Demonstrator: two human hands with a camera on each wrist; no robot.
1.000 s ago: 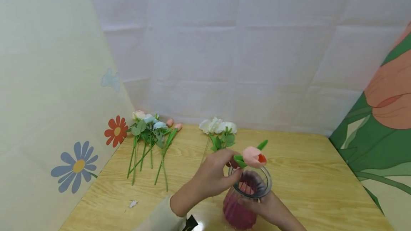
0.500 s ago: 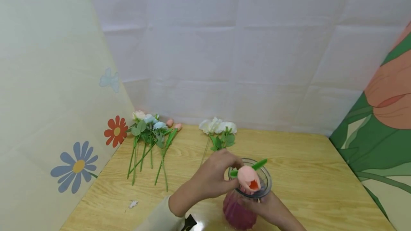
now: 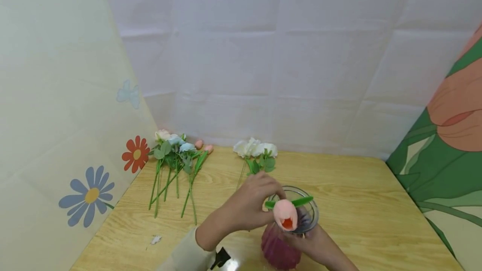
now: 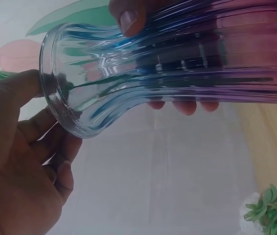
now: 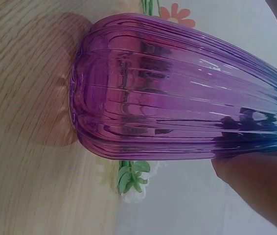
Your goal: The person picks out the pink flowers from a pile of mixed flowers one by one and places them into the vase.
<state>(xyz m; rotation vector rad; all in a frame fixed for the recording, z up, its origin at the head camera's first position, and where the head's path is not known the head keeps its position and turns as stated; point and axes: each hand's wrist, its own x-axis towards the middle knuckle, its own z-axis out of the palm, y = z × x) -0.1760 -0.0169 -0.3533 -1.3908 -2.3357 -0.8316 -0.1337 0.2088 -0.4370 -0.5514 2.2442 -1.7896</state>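
A pink tulip with two green leaves leans over the rim of a ribbed glass vase, its stem running down inside the glass. The left hand pinches the tulip just under its head, at the rim; in the left wrist view the left hand has its fingers around the vase mouth. Around the vase neck, the right hand holds the vase upright on the table. In the right wrist view the vase is purple toward its base, with the right hand at the neck.
Several flowers with green stems lie on the left of the wooden table. White flowers lie behind the left hand. A small white scrap is at the front left. Printed cloths surround the table.
The tulip head has come down and toward the person, turning its opening toward the front, as the left hand lowered it at the vase mouth. The right hand and vase have stayed in place.
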